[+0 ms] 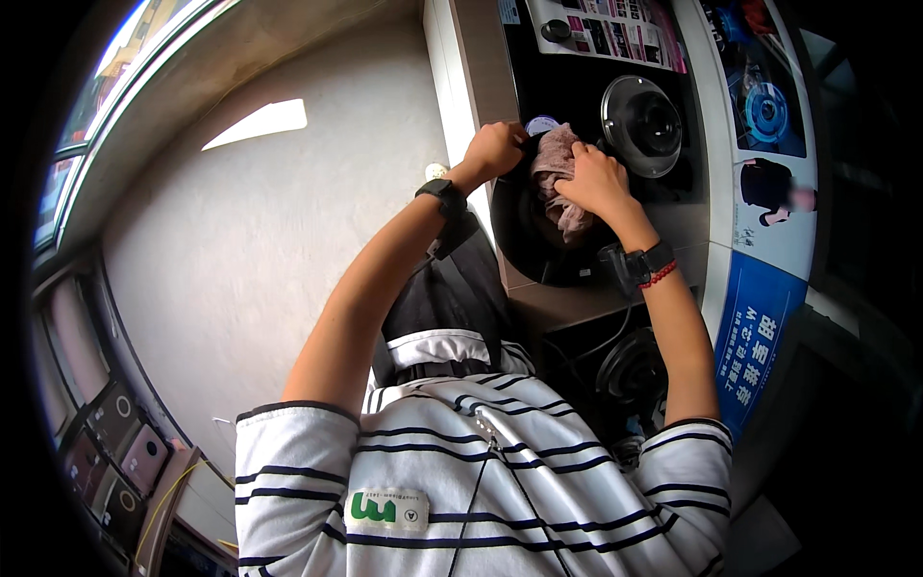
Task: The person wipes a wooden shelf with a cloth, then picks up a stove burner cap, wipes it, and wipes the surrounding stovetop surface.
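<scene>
A crumpled pinkish-brown cloth [569, 213] is bunched in my right hand [598, 183], whose fingers are bent around its upper part. The cloth lies against a black, round-edged object [524, 255] on the counter; its exact kind I cannot make out. Its far left edge is gripped by my left hand [495, 152], with the fingertips curled over and partly hidden. Just beyond the cloth, a small bluish-white round label or cap [541, 125] shows. A round dark lid-like disc with a shiny metal rim [641, 126] sits to the right of my right hand.
Printed sheets [615, 37] with a dark knob-like piece [556, 31] lie at the counter's far end. Posters [769, 183] line its right side. More black equipment with a cable [630, 370] is lower right. Boxes [125, 452] stand at lower left, beyond pale floor [260, 250].
</scene>
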Demonstrator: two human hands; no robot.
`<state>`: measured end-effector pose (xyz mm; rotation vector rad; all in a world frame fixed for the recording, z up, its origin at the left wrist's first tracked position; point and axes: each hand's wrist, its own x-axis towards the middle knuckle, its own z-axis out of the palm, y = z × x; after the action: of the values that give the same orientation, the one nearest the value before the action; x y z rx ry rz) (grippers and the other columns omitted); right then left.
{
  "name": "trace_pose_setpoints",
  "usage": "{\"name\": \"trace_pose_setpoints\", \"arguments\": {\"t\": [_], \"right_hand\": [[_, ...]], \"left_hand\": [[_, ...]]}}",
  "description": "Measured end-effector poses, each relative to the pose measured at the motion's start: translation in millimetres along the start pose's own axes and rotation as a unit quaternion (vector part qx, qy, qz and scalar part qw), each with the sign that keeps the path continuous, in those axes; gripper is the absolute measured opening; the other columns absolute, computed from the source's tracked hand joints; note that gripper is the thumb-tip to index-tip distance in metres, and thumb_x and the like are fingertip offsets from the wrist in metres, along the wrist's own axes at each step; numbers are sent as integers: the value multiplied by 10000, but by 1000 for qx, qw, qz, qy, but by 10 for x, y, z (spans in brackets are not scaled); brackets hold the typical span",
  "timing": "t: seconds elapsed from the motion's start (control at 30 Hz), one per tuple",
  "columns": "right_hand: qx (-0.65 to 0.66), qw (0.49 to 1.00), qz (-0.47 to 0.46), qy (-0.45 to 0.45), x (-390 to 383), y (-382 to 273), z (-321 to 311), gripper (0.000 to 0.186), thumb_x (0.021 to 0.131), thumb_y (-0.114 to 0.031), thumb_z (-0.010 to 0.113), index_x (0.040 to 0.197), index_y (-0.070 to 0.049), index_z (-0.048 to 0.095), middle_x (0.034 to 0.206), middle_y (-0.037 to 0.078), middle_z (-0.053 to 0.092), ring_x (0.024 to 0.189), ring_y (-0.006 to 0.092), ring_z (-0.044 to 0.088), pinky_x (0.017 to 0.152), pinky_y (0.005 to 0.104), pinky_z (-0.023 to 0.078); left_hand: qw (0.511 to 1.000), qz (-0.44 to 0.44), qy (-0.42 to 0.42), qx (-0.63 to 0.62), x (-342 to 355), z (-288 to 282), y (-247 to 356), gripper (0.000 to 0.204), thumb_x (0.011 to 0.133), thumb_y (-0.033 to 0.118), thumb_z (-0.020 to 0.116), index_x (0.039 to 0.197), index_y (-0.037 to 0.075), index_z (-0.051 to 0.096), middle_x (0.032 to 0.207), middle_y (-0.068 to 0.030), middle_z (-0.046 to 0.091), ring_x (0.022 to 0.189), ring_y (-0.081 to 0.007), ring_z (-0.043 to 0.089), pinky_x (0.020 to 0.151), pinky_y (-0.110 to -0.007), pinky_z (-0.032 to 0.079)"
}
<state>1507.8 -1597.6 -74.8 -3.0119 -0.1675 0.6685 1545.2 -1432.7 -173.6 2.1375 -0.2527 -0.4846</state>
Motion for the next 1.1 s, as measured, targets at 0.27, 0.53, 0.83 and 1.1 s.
{"name": "trace_pose_setpoints", "arguments": {"t": [0.27,0.53,0.83,1.1], "right_hand": [[93,994,-14,-50,196,217,-169,512,642,-265,575,1107,-52,574,929,251,613,915,397,583,820,420,466],[293,922,-47,-249,-153,521,32,299,564,-77,575,840,37,605,688,101,628,623,173,566,595,286,451],[621,749,163,162,-894,1611,-460,419,586,-62,525,996,14,561,966,78,580,900,205,537,803,273,424],[144,933,64,322,447,2083,-526,489,687,-229,597,1168,-145,563,1077,157,601,1014,335,552,888,361,422]], "left_hand": [[1000,19,3,3,32,40,-60,302,667,133,651,965,85,645,902,-112,669,858,-278,632,770,-340,500],[999,36,-6,-20,-2,36,-88,298,700,137,655,989,79,618,895,-129,665,847,-303,631,761,-344,498],[997,-47,-54,-8,-201,-34,-45,395,789,376,594,984,33,623,914,-183,647,874,-331,616,779,-367,480],[983,-80,-144,-86,-157,18,16,460,779,336,659,1061,-15,565,957,-154,628,876,-231,601,775,-323,456]]}}
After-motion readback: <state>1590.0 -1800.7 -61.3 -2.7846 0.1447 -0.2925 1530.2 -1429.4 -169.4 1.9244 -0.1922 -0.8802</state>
